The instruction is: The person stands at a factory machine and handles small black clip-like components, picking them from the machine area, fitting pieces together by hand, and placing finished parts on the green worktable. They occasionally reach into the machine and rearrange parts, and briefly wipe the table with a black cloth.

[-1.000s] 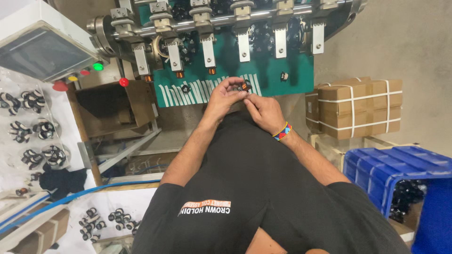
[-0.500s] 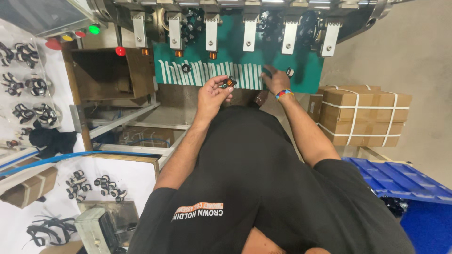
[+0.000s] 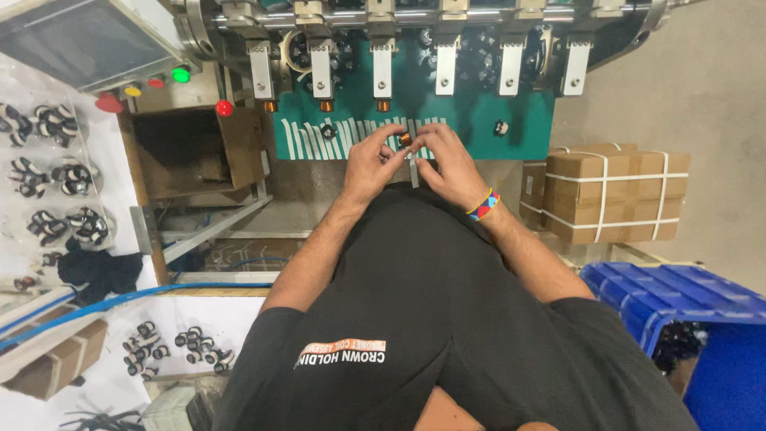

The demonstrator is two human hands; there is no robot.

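Brought back together since the earlier frame: left hand [image 3: 369,166] and right hand [image 3: 448,164], fingertips pinched on small copper coil [image 3: 405,140]. Held just in front of green machine panel [image 3: 511,120], below its row of spindles [image 3: 383,68]. Strapped cartons [image 3: 614,195] right of panel.

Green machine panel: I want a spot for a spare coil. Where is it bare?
Bare green shows on the green panel between the right hand and the black part. Left of the left hand, white stripes crowd it.
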